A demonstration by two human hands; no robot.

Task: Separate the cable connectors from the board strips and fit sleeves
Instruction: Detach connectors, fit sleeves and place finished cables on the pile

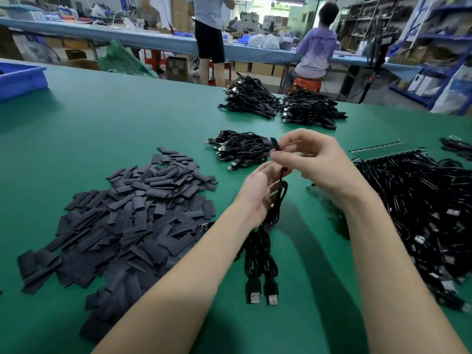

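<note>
My left hand [258, 192] grips a bundle of black USB cables [260, 251] that hangs down to the green table, its two USB plugs [263, 295] lying near the front. Above it, my right hand [316, 162] pinches a short black sleeve [275, 144] at the top end of the cable. A large heap of flat black sleeves [127, 221] lies on my left. On my right is a big mass of black cables [421, 213] joined to green board strips [375, 149].
Three piles of coiled black cables [242, 149] [250, 98] [309, 108] sit farther back on the green table [102, 118]. A blue bin [20, 80] stands at the far left. People work at a long bench behind, with shelving at the right.
</note>
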